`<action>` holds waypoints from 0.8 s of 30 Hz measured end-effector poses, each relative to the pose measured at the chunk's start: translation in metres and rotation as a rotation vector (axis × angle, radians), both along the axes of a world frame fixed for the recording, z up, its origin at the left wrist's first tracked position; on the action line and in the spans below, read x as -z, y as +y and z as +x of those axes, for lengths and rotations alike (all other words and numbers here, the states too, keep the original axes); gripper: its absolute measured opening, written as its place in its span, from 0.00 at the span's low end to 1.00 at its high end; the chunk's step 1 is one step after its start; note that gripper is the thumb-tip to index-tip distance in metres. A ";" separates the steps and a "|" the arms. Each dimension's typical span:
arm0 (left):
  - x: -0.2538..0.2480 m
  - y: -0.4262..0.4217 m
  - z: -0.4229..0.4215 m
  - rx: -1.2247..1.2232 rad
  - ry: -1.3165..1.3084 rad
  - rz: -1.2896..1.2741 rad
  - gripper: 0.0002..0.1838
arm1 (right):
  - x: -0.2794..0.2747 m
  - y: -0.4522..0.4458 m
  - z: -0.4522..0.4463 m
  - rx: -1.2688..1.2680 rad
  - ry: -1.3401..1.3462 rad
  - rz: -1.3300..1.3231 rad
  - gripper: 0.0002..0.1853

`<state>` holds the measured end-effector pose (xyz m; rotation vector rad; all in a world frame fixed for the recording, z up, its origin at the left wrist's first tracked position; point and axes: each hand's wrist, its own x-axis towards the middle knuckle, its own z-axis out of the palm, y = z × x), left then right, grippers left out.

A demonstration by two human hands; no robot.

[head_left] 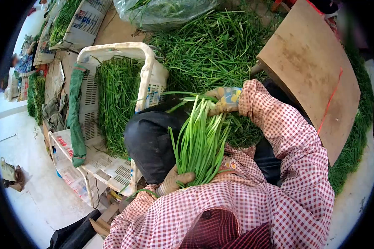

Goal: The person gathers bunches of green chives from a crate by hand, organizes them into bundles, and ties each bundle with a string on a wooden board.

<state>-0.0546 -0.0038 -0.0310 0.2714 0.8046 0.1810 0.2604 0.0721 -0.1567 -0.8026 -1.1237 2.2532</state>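
A bunch of green chives (pixel 201 145) lies upright across my lap, its paler stalk ends toward the top. My left hand (pixel 176 181), in a tan glove, is closed around the lower leafy part, thumb across the front. My right hand (pixel 221 101), gloved with a blue and yellow patterned cuff band, is closed on stalks at the pale upper end. A few loose leaves stick out leftward from it. Part of its fingers is hidden behind the stalks.
A white plastic basket (pixel 147 79) packed with chives stands on the left, with a green cloth roll (pixel 75 116) over its side. A heap of loose chives (pixel 212 50) lies ahead. A brown board (pixel 311 62) leans at right. A plastic bag (pixel 166 14) sits at the back.
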 end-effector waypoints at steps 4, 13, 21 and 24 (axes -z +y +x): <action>0.011 -0.001 -0.003 -0.019 0.003 -0.083 0.38 | -0.021 0.001 -0.004 -0.066 -0.483 0.250 0.21; 0.002 -0.002 -0.007 -0.034 0.065 -0.076 0.37 | 0.074 -0.001 0.062 0.458 -0.514 -0.245 0.24; 0.011 -0.002 -0.007 -0.040 0.025 -0.077 0.37 | 0.003 0.001 0.009 0.083 0.308 -0.064 0.30; 0.008 0.005 -0.005 0.015 0.042 -0.076 0.39 | -0.003 0.004 0.003 0.028 0.097 0.058 0.27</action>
